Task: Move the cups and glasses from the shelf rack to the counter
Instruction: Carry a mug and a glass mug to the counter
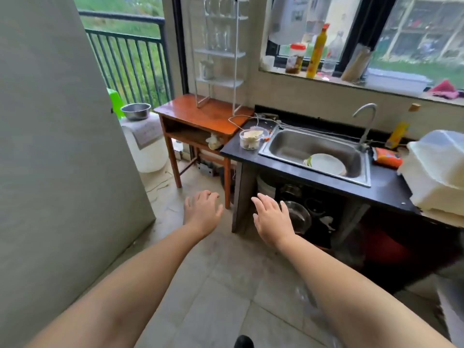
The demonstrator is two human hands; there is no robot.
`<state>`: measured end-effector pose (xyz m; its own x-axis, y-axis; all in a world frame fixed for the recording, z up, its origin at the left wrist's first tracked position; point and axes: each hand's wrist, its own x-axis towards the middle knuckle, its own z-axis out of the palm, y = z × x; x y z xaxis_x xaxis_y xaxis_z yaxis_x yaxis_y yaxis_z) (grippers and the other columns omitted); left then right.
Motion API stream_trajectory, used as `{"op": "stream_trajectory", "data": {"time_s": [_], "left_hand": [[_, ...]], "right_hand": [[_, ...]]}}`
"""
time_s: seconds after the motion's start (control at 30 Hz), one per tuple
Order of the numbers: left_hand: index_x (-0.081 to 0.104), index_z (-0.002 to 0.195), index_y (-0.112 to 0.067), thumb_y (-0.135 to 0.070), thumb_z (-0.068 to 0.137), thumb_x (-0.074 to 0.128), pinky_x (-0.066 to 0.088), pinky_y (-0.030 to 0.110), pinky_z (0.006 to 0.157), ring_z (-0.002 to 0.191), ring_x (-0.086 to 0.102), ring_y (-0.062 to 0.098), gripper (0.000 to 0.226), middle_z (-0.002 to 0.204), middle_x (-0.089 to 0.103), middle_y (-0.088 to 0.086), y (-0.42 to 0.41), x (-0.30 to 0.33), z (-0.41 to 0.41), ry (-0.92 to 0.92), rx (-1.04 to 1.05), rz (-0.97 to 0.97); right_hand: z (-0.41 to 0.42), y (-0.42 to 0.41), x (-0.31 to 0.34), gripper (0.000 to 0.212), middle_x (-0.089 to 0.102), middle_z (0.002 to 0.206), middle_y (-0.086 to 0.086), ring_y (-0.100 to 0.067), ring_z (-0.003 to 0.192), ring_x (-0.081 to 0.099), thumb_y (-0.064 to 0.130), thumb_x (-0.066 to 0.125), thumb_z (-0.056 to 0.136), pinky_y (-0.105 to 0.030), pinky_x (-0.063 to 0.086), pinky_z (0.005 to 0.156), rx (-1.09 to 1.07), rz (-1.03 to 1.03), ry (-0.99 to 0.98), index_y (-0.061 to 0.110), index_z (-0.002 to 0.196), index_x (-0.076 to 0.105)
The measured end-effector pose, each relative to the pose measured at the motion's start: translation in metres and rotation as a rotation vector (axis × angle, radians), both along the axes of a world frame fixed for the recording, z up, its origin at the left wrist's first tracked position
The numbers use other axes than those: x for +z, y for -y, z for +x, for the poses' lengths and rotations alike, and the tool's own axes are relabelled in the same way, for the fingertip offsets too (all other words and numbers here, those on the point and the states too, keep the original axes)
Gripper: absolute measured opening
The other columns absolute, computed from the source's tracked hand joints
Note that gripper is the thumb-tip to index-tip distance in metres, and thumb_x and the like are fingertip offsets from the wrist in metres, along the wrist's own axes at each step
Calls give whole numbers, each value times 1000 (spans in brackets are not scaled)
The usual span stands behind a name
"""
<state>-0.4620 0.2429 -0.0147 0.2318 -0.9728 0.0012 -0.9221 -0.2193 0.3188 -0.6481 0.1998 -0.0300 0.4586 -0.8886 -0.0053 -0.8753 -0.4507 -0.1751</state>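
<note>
A white wire shelf rack (236, 71) stands on a small wooden table (200, 114) by the balcony door. Clear glasses (218, 37) sit blurred on its upper tiers, and one glass cup (207, 69) sits on a lower tier. The dark counter (386, 189) with a steel sink (286, 146) lies to the right of the table. My left hand (200, 212) and my right hand (271, 217) are stretched forward over the floor, fingers relaxed and empty, well short of the rack.
A grey wall (62, 146) fills the left. On the counter are a clear tub (251, 139), a plate (326, 163) in the sink, a tap (366, 121), an orange packet (386, 159) and a white box (437, 174). Bottles (317, 51) line the windowsill. A metal bowl (136, 111) sits on a white drum.
</note>
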Motion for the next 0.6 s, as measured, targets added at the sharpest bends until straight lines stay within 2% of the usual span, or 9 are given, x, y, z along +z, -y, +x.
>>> {"op": "stream_trajectory", "data": {"time_s": [0.2,0.43,0.6], "left_hand": [[47,136,-22,-35,96,35,24,44,114,134,37,23,43,141,46,3,80,7,67,-4,95,-18],[49,132,-21,-36,97,35,20,43,115,135,35,22,41,141,45,1,195,18,120,20,97,-40],[51,130,-22,-36,96,38,24,43,115,134,38,23,39,140,47,1,261,20,160,20,111,-47]], "right_hand": [[68,92,4,51,19,159,0,-20,148,13,29,33,101,-50,9,121,94,-17,34,21,149,22],[134,217,19,51,19,159,0,-19,148,13,31,34,100,-48,12,121,153,-33,36,22,149,22],[175,284,22,50,19,159,2,-18,149,12,30,32,101,-49,10,121,163,7,45,24,149,22]]}}
